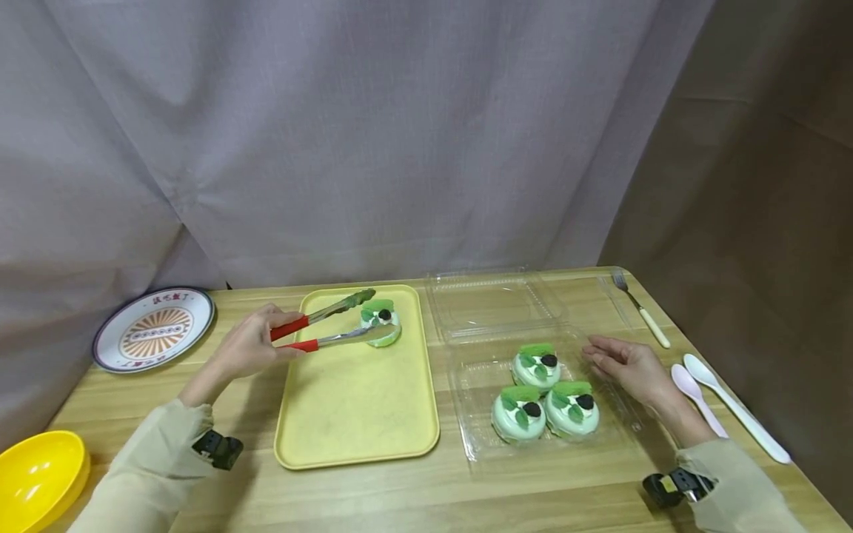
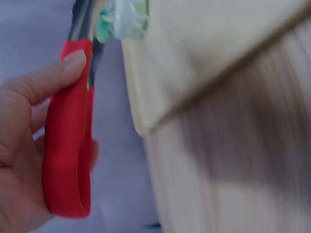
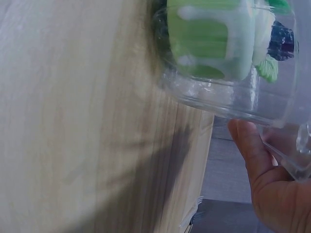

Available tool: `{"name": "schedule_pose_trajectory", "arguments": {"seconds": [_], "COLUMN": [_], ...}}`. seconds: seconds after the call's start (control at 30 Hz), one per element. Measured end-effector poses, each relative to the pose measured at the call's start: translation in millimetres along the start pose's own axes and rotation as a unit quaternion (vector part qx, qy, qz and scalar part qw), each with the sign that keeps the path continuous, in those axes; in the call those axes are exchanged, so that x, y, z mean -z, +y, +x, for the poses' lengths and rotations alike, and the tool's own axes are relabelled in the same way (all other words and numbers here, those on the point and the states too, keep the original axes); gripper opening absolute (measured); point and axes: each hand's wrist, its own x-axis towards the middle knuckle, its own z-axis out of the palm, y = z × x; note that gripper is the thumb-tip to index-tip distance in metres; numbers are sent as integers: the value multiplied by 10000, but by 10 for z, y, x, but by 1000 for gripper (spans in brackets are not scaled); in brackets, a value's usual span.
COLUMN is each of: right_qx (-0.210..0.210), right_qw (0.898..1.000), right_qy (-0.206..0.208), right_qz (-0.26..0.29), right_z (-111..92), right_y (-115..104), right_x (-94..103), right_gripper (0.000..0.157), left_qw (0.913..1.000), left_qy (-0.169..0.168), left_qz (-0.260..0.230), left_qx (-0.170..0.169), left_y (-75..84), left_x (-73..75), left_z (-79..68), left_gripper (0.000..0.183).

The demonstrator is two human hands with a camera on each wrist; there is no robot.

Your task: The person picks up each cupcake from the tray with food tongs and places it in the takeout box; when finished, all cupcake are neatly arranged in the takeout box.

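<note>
In the head view my left hand (image 1: 256,344) grips the red handles of metal tongs (image 1: 333,338); the left wrist view shows the thumb on one red handle (image 2: 68,131). The tongs' arms are spread to either side of a small green-and-white cake (image 1: 381,323) at the top of the yellow tray (image 1: 356,403). My right hand (image 1: 626,366) rests at the right edge of a clear plastic box (image 1: 480,444), fingers extended along its rim. Inside the box sit three like cakes (image 1: 518,414), each with green leaves and a dark berry on top.
The box's clear lid (image 1: 493,300) lies folded back behind it. A fork (image 1: 640,309), a pink spoon (image 1: 698,400) and a white spoon (image 1: 736,407) lie on the right. A patterned plate (image 1: 109,348) stands at the back left, a yellow bowl (image 1: 40,481) at the front left.
</note>
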Motion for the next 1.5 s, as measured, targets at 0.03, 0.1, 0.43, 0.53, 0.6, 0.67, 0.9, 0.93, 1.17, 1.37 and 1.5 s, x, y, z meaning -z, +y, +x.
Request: {"name": "schedule_pose_trajectory", "arguments": {"seconds": [0.03,0.1,0.43,0.53,0.6,0.67,0.9,0.93,1.17,1.37,1.5], "right_qx": [-19,-66,-108,-99,-89,-84,-65,-60,-105,-123,-128], "right_qw": [10000,10000,9999,9998,9998,9998,9998,9998,9999,9999,9999], "right_qy": [-2,-6,-36,-35,-33,-31,-40,-37,-62,-60,-55], "right_qz": [-6,-4,100,140,174,180,188,176,122,61,22], "right_z": [-3,-12,-27,-27,-25,-24,-23,-23,-17,-13,-3], "right_y": [-1,-5,4,13,16,17,17,16,9,-6,-17], "right_x": [2,2,2,-6,-10,-15,-19,-19,-21,-13,-7], "right_gripper": [44,44,44,44,44,44,44,44,44,44,44], "left_qw": [9999,9995,9974,9968,9965,9963,9958,9958,9955,9961,9974], "left_qy": [-27,-94,-452,-554,-626,-668,-751,-744,-706,-665,-555], "left_qz": [2,-45,-347,-412,-422,-400,-311,-302,-332,-352,-275], "left_qx": [-116,-293,-452,-415,-369,-361,-414,-431,-543,-460,-374], "left_y": [-47,-137,-387,-423,-435,-443,-438,-437,-450,-448,-440], "left_x": [-2,-10,-85,-111,-120,-126,-133,-135,-149,-163,-192], "left_z": [4,17,100,120,130,143,184,189,217,211,187], "left_gripper": [57,57,60,61,62,61,59,59,57,56,56]}}
